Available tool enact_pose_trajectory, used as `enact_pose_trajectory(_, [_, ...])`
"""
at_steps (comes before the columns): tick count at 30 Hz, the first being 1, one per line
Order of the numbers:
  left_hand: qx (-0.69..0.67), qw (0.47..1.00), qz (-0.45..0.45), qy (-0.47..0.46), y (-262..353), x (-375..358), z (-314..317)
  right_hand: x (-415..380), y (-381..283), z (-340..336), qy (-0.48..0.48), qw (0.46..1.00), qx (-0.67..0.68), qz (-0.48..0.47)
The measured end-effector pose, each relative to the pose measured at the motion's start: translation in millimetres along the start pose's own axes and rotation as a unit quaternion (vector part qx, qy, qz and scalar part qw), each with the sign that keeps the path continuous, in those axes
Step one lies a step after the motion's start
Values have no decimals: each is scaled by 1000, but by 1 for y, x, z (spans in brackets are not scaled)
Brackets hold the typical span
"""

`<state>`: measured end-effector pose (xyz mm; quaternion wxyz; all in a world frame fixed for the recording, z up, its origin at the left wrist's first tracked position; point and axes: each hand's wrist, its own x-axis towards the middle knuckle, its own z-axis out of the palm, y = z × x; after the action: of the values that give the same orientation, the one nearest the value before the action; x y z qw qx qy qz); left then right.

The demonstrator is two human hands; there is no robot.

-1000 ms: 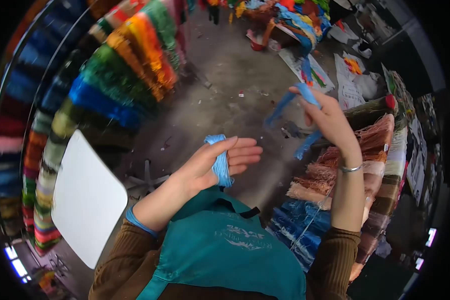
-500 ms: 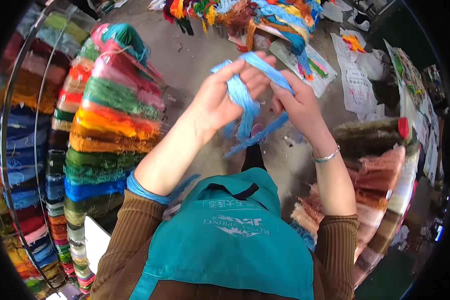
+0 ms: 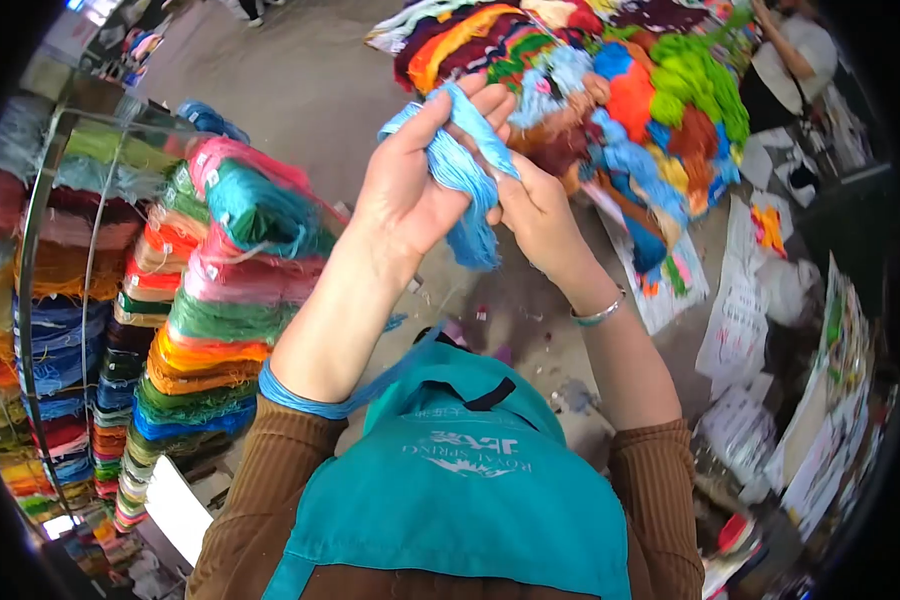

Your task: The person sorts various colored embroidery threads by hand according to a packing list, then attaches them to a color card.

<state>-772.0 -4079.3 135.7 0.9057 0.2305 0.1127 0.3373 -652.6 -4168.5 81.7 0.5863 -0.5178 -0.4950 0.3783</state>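
Observation:
A light blue skein of thread lies across the palm of my left hand, passing by the thumb. The fingers of that hand are stretched out and the thumb is against the strands. My right hand pinches the loop's right side, close to my left fingertips. The skein's loose end hangs below between both hands. Darker blue strands are wound round my left forearm at the sleeve edge, with a tail trailing toward the teal apron.
On my left stands a rack packed with coloured skeins, beside a tall stack of skeins. Ahead lies a large heap of bright thread. White printed sacks lie to the right. Another person is at the upper right.
The view has turned to the right, bringing more of the thread heap into sight. My hands have drawn closer together, and the loose blue tail now hangs bunched under them.

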Motion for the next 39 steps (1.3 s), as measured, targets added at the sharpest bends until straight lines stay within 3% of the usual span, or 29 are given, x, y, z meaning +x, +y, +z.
enact_pose_trajectory(4, [70,995,71,-6,24,69,-13,79,-4,-18,0,994,-105,20])
enact_pose_trajectory(8, [144,987,62,-27,50,130,-30,167,-5,-27,10,981,-188,-34])
enact_pose_trajectory(10, [69,996,28,-43,65,163,-40,207,-2,-27,8,985,-169,-22])
enact_pose_trajectory(12, [29,996,58,-54,83,198,-52,244,14,-29,17,984,-174,-27])
enact_pose_trajectory(15, [-44,995,75,-58,116,247,-79,300,29,-33,-3,965,-246,-93])
enact_pose_trajectory(18, [-144,981,96,-83,149,290,-106,362,64,-28,41,984,-85,-150])
enact_pose_trajectory(20, [-210,969,103,-85,178,317,-121,406,73,-19,-8,983,161,-82])
enact_pose_trajectory(22, [-225,961,128,-99,201,343,-135,449,82,-6,-75,975,209,-16])
enact_pose_trajectory(23, [-211,959,156,-105,213,358,-147,473,82,4,-123,983,129,-38])
enact_pose_trajectory(25, [-216,957,192,-23,245,379,-146,513,89,26,-163,976,135,-41])
enact_pose_trajectory(27, [-220,952,214,-9,277,398,-167,552,98,43,-212,973,84,-32])
enact_pose_trajectory(29, [-199,955,222,8,308,415,-192,583,103,51,-282,948,74,126])
enact_pose_trajectory(31, [-194,953,230,18,337,431,-218,618,139,64,-286,952,39,99])
enact_pose_trajectory(33, [-126,966,215,66,370,450,-252,660,136,75,-277,955,-31,101])
enact_pose_trajectory(35, [-95,973,192,81,401,468,-286,707,126,91,-242,961,58,119])
enact_pose_trajectory(37, [96,995,31,26,431,481,-325,762,118,108,-246,952,131,130])
enact_pose_trajectory(38, [217,975,-38,11,454,485,-341,791,119,116,-251,948,149,128])
enact_pose_trajectory(39, [331,938,-104,-2,481,490,-354,825,123,129,-244,965,33,84])
